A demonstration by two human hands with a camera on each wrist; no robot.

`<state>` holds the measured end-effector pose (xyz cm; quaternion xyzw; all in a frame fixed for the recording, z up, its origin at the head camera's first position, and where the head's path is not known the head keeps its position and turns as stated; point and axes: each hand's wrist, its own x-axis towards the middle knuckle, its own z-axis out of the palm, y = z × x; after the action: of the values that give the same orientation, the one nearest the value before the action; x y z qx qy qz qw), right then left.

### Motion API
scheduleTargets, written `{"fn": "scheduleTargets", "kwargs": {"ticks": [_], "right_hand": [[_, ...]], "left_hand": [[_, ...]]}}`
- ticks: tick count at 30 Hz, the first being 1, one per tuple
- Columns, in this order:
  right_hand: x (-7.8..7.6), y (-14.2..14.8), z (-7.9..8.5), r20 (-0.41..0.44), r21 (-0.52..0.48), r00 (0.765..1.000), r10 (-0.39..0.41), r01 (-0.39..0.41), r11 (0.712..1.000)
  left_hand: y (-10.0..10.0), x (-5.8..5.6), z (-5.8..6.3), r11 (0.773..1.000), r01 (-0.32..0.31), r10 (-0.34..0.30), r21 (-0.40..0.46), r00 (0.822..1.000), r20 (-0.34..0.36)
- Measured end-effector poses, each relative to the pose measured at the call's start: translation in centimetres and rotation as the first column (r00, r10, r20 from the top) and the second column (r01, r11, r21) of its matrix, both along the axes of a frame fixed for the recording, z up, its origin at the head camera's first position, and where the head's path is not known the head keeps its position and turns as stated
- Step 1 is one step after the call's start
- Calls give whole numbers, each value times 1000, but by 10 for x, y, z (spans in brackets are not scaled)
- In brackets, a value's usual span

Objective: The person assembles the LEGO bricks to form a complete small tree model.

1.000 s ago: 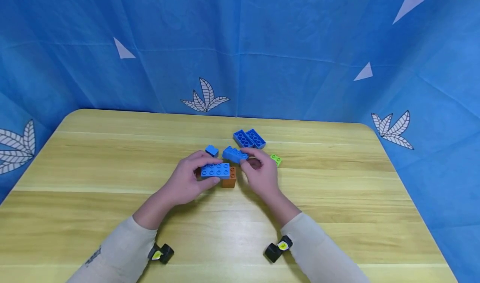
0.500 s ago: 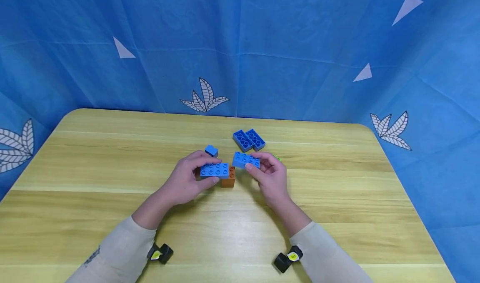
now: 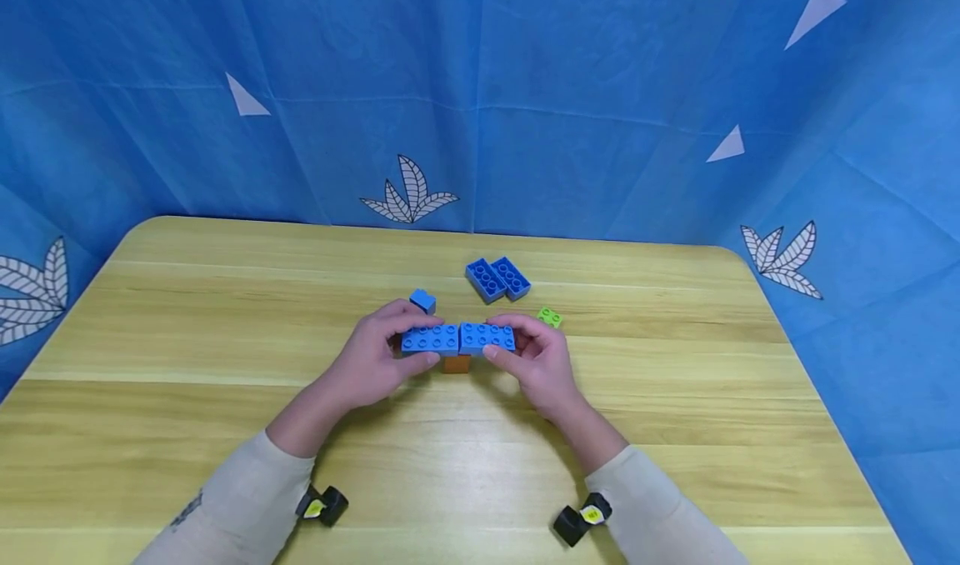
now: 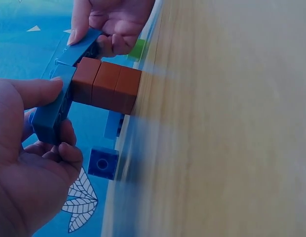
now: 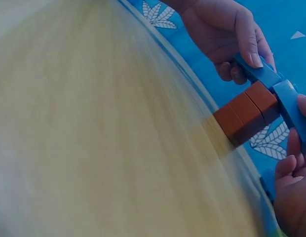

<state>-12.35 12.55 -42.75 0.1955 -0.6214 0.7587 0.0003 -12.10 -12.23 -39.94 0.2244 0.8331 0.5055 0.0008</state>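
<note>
My left hand [image 3: 377, 355] pinches a long blue brick [image 3: 431, 340] between thumb and fingers, studs facing up. Opposite it, my right hand [image 3: 534, 360] grips a second long blue brick [image 3: 487, 337] by its far and near sides. The two blue bricks stand end to end over a brown brick stack [image 3: 457, 365]. In the left wrist view that stack [image 4: 107, 85] shows several brown bricks rising from the table, with the inner ends of both blue bricks at its top. From above, the blue bricks hide most of the stack.
Two blue bricks [image 3: 498, 279] lie side by side behind the hands, hollow undersides up. A small blue brick [image 3: 423, 301] is just beyond my left fingers, and a lime green brick [image 3: 550, 317] sits behind my right hand. A blue curtain [image 3: 480, 98] hangs along the table's back edge.
My right hand has brought its blue brick forward, turned its studs upward and lined it up against the other blue brick's end over the brown stack. My left hand has stayed in place.
</note>
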Motion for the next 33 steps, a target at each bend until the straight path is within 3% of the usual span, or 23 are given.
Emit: {"fn": "scheduleTargets", "kwargs": {"ticks": [3, 9, 17, 25, 29, 33], "right_hand": [[-2, 3, 8, 4, 121, 1000, 0, -1, 993], [-5, 4, 22, -9, 329, 1000, -18, 20, 944], [-6, 3, 22, -28, 356, 999, -15, 24, 934], [-2, 3, 7, -4, 293, 1000, 14, -12, 956], [-5, 8, -1, 35, 355, 998, 43, -52, 933], [-14, 9, -4, 55, 468, 996, -74, 40, 883]], "left_hand": [[1, 0, 1, 1000, -13, 13, -2, 1000, 19], [2, 1, 2, 1000, -28, 28, -14, 999, 43], [4, 1, 3, 999, -26, 26, -24, 1000, -7], [3, 2, 0, 999, -28, 27, -35, 999, -44], [3, 2, 0, 999, -20, 18, -43, 999, -36], [2, 1, 0, 999, -23, 22, -44, 1000, -19]]}}
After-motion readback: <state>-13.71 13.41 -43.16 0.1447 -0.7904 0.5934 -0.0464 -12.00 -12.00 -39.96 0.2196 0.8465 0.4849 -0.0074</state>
